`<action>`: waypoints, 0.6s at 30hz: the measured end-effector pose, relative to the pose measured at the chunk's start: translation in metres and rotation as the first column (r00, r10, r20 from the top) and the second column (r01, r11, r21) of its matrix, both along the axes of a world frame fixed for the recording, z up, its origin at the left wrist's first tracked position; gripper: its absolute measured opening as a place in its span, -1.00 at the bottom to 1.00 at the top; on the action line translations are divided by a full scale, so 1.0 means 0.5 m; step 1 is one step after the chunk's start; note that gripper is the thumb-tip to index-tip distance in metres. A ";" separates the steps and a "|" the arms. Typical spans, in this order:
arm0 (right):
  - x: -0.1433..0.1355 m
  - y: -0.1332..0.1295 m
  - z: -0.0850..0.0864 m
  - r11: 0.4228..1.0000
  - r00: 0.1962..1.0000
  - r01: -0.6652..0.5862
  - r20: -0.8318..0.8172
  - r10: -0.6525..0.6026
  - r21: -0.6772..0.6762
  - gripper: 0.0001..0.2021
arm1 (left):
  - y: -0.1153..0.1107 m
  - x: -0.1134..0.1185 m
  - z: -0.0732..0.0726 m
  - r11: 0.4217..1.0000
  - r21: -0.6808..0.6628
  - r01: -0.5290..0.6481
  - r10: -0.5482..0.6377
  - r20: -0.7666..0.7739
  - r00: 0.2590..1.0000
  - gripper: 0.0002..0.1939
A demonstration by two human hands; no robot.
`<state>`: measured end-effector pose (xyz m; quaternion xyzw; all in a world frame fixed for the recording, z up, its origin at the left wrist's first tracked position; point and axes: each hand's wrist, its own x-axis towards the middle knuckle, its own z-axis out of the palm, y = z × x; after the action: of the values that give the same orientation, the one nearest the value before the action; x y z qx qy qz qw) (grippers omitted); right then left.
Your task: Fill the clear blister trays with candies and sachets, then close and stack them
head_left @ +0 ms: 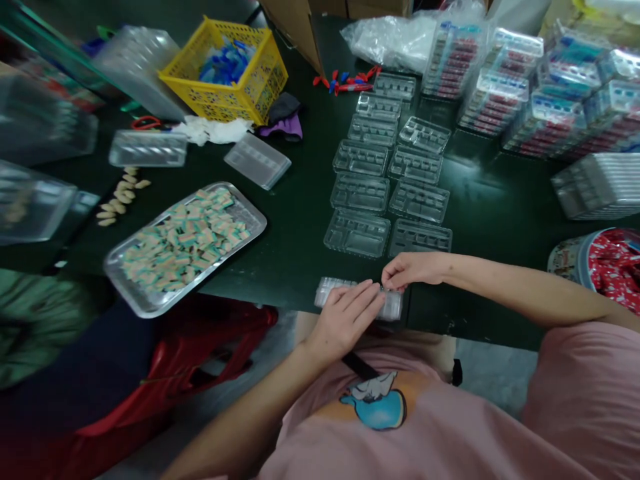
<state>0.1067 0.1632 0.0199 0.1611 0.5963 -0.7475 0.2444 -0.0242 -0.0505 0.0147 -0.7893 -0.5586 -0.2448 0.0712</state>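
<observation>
At the near edge of the table, clear plastic blister trays (394, 310) lie below my hands, seemingly stacked. My left hand (350, 317) rests flat over them with its fingers stretched out together. From the right, my right hand (417, 268) reaches to their far edge, thumb and fingertips pinched close beside the left fingertips. What that pinch holds is hidden. Just beyond, two columns of compartmented clear trays (357, 231) are laid out on the dark table (300, 247), the nearest one (423, 238) right behind my right hand.
On the left lies a metal tray (255, 223) of small cut pieces, with a yellow basket (225, 100) of blue items behind it. Filled clear packs (495, 100) are stacked at the back right. A round tub (580, 260) with red packets stands near my right elbow.
</observation>
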 end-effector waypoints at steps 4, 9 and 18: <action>-0.001 0.005 -0.005 0.956 0.987 0.156 -0.077 -0.141 0.248 -0.91 | 0.003 -0.002 0.006 1.000 -0.013 -0.005 0.005 -0.002 1.000 -0.66; -0.009 0.052 0.005 0.812 0.861 0.474 -0.370 -0.348 0.340 -0.80 | 0.001 -0.007 0.019 0.998 -0.061 0.012 -0.012 0.001 1.000 -0.65; -0.068 0.430 0.063 0.300 0.328 0.940 -0.678 -0.658 0.163 -0.71 | 0.021 -0.036 0.022 0.990 -0.142 0.015 -0.008 0.052 0.999 -0.63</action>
<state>0.0727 0.3781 0.0512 0.3139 0.6425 -0.5743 -0.3986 -0.0420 -0.0398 0.0256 -0.7889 -0.5719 -0.2249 -0.0012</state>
